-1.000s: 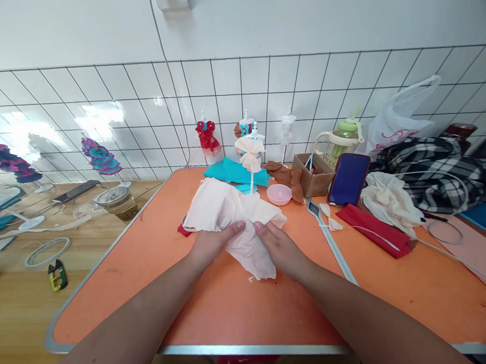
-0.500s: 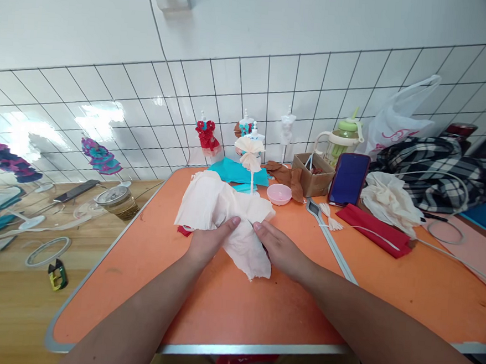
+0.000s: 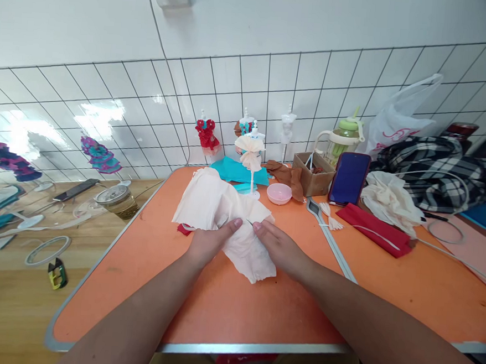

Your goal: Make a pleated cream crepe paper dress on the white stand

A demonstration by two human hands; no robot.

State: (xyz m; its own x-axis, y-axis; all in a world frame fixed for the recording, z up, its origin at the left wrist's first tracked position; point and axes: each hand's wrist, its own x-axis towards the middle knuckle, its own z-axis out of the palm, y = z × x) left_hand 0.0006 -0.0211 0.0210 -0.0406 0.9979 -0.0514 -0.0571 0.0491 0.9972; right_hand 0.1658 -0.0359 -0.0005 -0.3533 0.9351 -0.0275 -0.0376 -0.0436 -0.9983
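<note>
Cream cloth [image 3: 200,198] has shifted slightly since the frame half a second ago: its near corner spreads a little further to the right, and the left thumb sits closer to the right one. It hangs over the bench [image 3: 217,313] on the near side of the pink bowl [image 3: 279,194], most of it to the bowl's left. Left hand [image 3: 209,245], nearer and left of the bowl, holds the cloth with its thumb on top; its other fingers are hidden underneath. Right hand [image 3: 282,250], nearer than the bowl, has thumb and forefinger pinched on a needle-like sliver [image 3: 249,222] that points toward the left thumb; whether its tip is in the cloth, one cannot tell. Just left of the bowl stands a small dress form [image 3: 251,152] with a cream bow. If this is hand stitching, it seems best done with the cloth taut between the thumbs, the left thumb clear of the point, small even bites, and a gentle pull so that the thin weave does not pucker
</note>
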